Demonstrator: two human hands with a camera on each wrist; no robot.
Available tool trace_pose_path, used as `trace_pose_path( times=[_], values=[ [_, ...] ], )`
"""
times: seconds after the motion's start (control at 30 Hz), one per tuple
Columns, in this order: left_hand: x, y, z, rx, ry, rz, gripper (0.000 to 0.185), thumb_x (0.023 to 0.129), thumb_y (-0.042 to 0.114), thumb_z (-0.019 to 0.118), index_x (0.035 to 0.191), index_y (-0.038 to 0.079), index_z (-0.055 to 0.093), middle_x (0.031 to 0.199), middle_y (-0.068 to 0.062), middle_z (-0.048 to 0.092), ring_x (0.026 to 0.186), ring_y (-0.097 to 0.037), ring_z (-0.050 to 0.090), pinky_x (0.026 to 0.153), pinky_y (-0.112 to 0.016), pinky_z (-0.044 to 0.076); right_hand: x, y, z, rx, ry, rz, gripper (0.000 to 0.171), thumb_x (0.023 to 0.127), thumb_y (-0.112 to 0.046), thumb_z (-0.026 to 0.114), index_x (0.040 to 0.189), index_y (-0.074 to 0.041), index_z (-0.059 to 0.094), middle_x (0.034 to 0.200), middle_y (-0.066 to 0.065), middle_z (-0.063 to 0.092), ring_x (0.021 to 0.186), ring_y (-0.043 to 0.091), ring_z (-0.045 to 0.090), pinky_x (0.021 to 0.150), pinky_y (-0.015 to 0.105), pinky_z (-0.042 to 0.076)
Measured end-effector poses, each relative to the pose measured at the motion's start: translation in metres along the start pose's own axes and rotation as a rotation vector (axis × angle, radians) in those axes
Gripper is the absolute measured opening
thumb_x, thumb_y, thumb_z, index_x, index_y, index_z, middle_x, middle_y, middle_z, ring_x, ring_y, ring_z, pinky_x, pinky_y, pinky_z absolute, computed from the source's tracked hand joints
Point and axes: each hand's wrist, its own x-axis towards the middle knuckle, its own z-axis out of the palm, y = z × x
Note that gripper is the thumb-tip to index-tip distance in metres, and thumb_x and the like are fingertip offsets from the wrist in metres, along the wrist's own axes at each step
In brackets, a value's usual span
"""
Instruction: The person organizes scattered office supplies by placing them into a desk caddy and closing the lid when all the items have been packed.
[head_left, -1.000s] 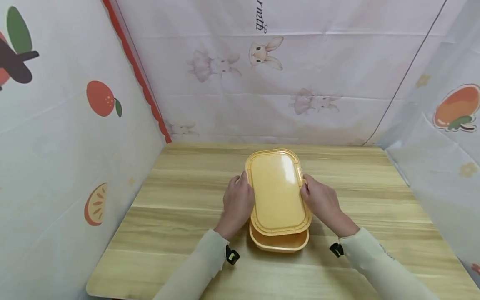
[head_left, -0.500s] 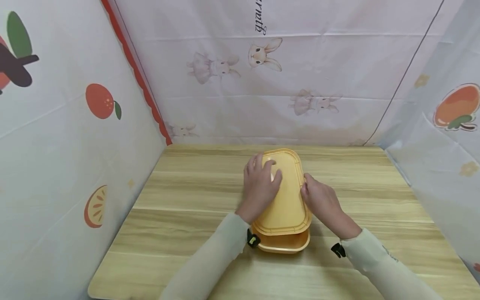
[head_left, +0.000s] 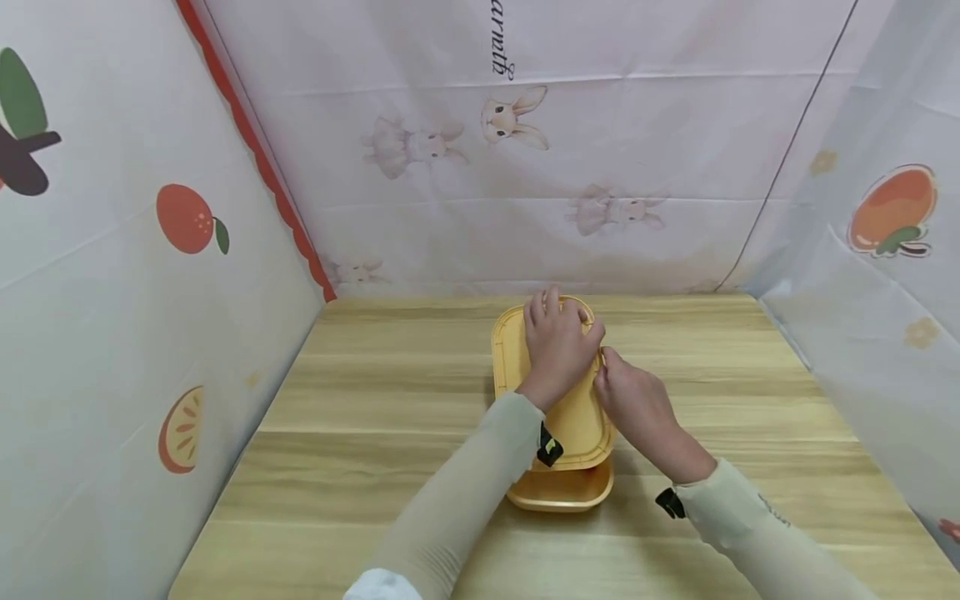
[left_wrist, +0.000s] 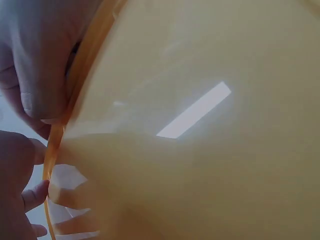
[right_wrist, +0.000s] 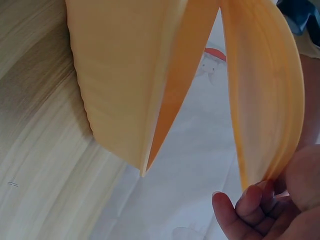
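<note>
A yellow plastic lid (head_left: 510, 358) lies tilted over a yellow rectangular food container (head_left: 558, 500), whose near end shows uncovered. My right hand (head_left: 637, 404) pinches the lid's right edge. Across the lid's top reaches my left hand (head_left: 562, 342), fingers spread near the far right corner, close beside the right hand. In the left wrist view, fingertips meet the rim of the glossy lid (left_wrist: 225, 165). Seen from the right wrist, a wedge-shaped gap separates the container (right_wrist: 120, 75) from the raised lid (right_wrist: 265, 90), with curled fingers (right_wrist: 250, 207) at the lid's end.
A light wood-grain table (head_left: 397, 375) carries the container. Printed cloth walls enclose it: fruit on the left wall (head_left: 82, 333) and right side, rabbits on the back wall (head_left: 450, 217). Both wrists wear black straps, such as the left strap (head_left: 549, 446).
My left hand has let go of the lid's left edge and moved right, across the top to the far right corner. The right hand keeps its hold. The head view has shifted slightly.
</note>
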Motion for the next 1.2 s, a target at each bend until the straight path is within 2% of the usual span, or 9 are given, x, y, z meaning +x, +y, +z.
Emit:
trace_pose_path(
  times=[0.13, 0.47, 0.63, 0.77, 0.87, 0.97, 1.03, 1.2],
  values=[
    [0.002, 0.001, 0.004, 0.025, 0.012, 0.000, 0.024, 0.098, 0.039, 0.055, 0.081, 0.022, 0.054, 0.141, -0.005, 0.046, 0.140, -0.029, 0.032, 0.119, -0.047, 0.023, 0.000, -0.002, 0.001, -0.006, 0.006, -0.017, 0.006, 0.096, -0.003, 0.056, 0.098, 0.001, 0.059, 0.055, -0.001, 0.037, 0.044, 0.014, 0.032, 0.038, 0.030, 0.029],
    [0.004, 0.004, 0.005, 0.045, 0.046, -0.018, 0.031, 0.099, 0.030, 0.051, 0.070, 0.020, 0.051, 0.147, -0.004, 0.048, 0.140, -0.028, 0.036, 0.119, -0.047, 0.026, 0.000, -0.004, 0.002, 0.007, 0.042, -0.036, 0.007, 0.095, -0.004, 0.057, 0.099, 0.002, 0.060, 0.053, -0.003, 0.036, 0.043, 0.011, 0.030, 0.038, 0.026, 0.026],
    [0.007, 0.006, 0.000, 0.042, 0.105, 0.002, 0.030, 0.100, 0.028, 0.050, 0.072, 0.019, 0.051, 0.148, -0.006, 0.048, 0.142, -0.028, 0.034, 0.121, -0.045, 0.027, 0.002, -0.006, -0.002, 0.006, 0.083, -0.044, 0.015, 0.094, -0.004, 0.057, 0.106, 0.003, 0.062, 0.052, -0.004, 0.035, 0.043, 0.008, 0.027, 0.039, 0.023, 0.024],
    [0.008, 0.008, -0.012, 0.009, 0.151, -0.007, 0.028, 0.100, 0.028, 0.052, 0.073, 0.018, 0.054, 0.148, -0.006, 0.049, 0.139, -0.027, 0.035, 0.116, -0.045, 0.035, 0.006, -0.009, -0.004, -0.041, 0.122, -0.080, 0.016, 0.095, -0.006, 0.058, 0.107, 0.003, 0.062, 0.053, -0.005, 0.034, 0.043, 0.007, 0.023, 0.038, 0.022, 0.021],
    [0.009, 0.011, -0.025, -0.061, 0.154, -0.038, 0.026, 0.100, 0.029, 0.051, 0.077, 0.018, 0.058, 0.148, -0.004, 0.050, 0.134, -0.025, 0.041, 0.106, -0.045, 0.044, 0.010, -0.016, -0.008, -0.097, 0.153, -0.128, 0.018, 0.098, -0.010, 0.058, 0.109, 0.004, 0.061, 0.055, -0.004, 0.034, 0.043, 0.007, 0.023, 0.038, 0.022, 0.019],
    [0.008, 0.012, -0.036, -0.139, 0.144, -0.059, 0.024, 0.100, 0.030, 0.050, 0.084, 0.018, 0.061, 0.148, -0.002, 0.052, 0.124, -0.022, 0.052, 0.087, -0.042, 0.053, 0.012, -0.022, -0.011, -0.138, 0.187, -0.170, 0.024, 0.101, -0.014, 0.055, 0.115, 0.005, 0.061, 0.055, -0.004, 0.036, 0.043, 0.006, 0.022, 0.037, 0.021, 0.019],
    [0.007, 0.013, -0.044, -0.177, 0.145, -0.063, 0.022, 0.101, 0.031, 0.050, 0.087, 0.018, 0.062, 0.147, 0.000, 0.053, 0.116, -0.020, 0.058, 0.074, -0.040, 0.054, 0.013, -0.027, -0.012, -0.155, 0.210, -0.191, 0.031, 0.105, -0.019, 0.048, 0.120, 0.006, 0.060, 0.054, -0.004, 0.036, 0.043, 0.006, 0.022, 0.037, 0.020, 0.018],
    [0.003, 0.010, -0.059, -0.252, 0.185, -0.026, 0.021, 0.101, 0.030, 0.051, 0.088, 0.016, 0.061, 0.147, 0.001, 0.055, 0.115, -0.018, 0.063, 0.064, -0.035, 0.054, 0.014, -0.035, -0.012, -0.154, 0.256, -0.220, 0.047, 0.109, -0.029, 0.034, 0.127, 0.006, 0.059, 0.054, -0.002, 0.039, 0.044, 0.007, 0.022, 0.037, 0.022, 0.019]
  ],
)
